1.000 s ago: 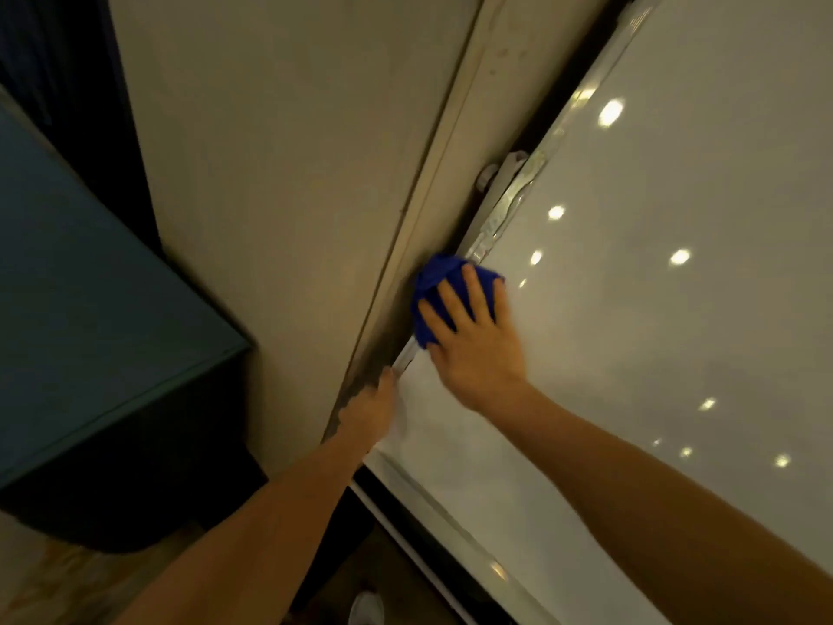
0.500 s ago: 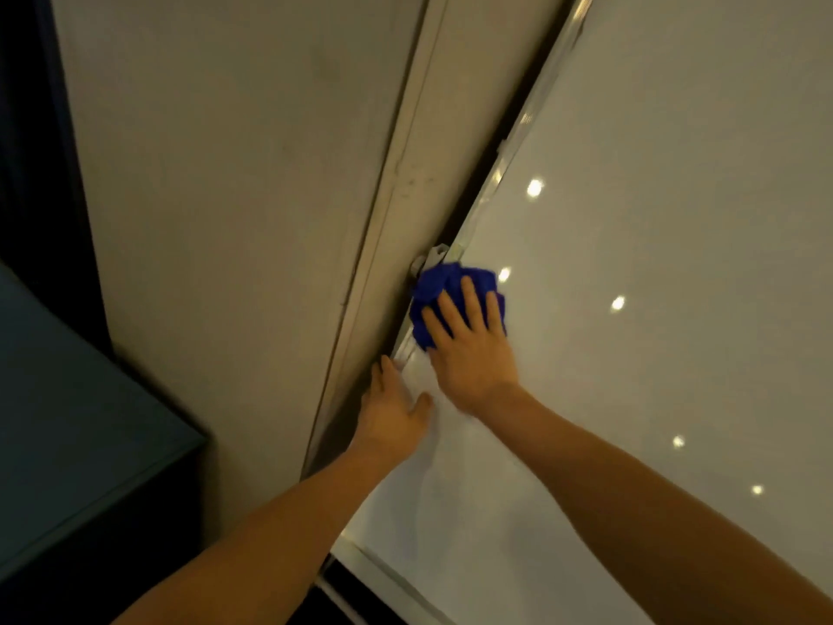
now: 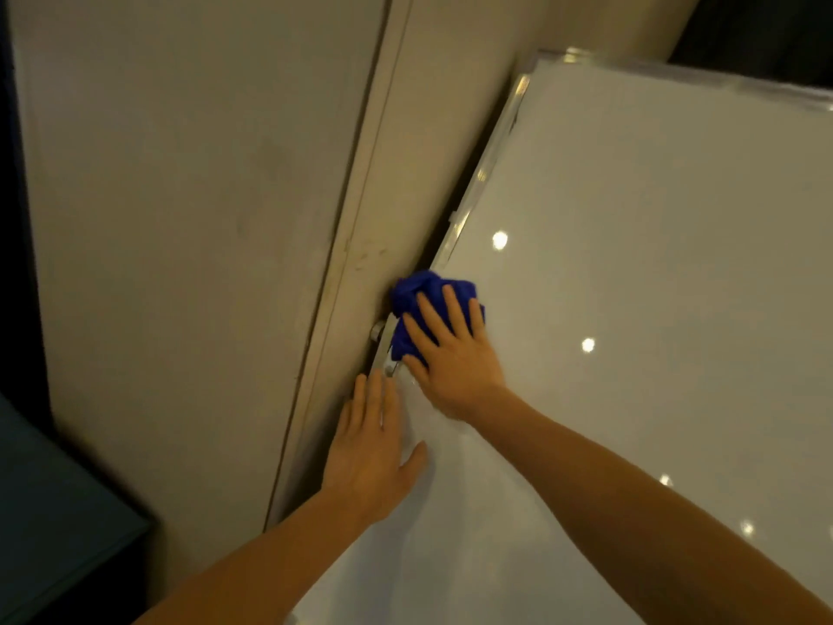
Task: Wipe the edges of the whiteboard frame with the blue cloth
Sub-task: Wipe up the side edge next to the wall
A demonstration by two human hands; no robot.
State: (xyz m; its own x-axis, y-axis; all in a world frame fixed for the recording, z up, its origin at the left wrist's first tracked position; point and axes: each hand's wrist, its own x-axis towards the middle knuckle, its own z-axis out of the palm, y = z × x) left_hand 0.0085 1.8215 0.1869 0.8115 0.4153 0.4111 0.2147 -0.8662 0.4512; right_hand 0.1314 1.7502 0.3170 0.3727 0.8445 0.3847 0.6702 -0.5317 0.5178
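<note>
A white whiteboard (image 3: 631, 309) fills the right of the head view, tilted, with a thin silver frame (image 3: 489, 164) along its left edge and top. My right hand (image 3: 450, 354) presses a bunched blue cloth (image 3: 423, 293) against the left frame edge, fingers spread over the cloth. Just below it, my left hand (image 3: 372, 448) lies flat and open on the board at the same edge, holding nothing. A small metal bracket (image 3: 378, 331) sticks out beside the cloth.
A beige wall (image 3: 180, 218) with a vertical trim strip (image 3: 360, 218) stands directly left of the board. A dark teal cabinet (image 3: 54, 534) sits at the lower left. Ceiling lights reflect as bright spots on the board.
My right hand has slid the cloth up along the left frame edge, past the bracket. My left hand has followed upward, flat on the board. The view has tilted up, showing the board's top corner.
</note>
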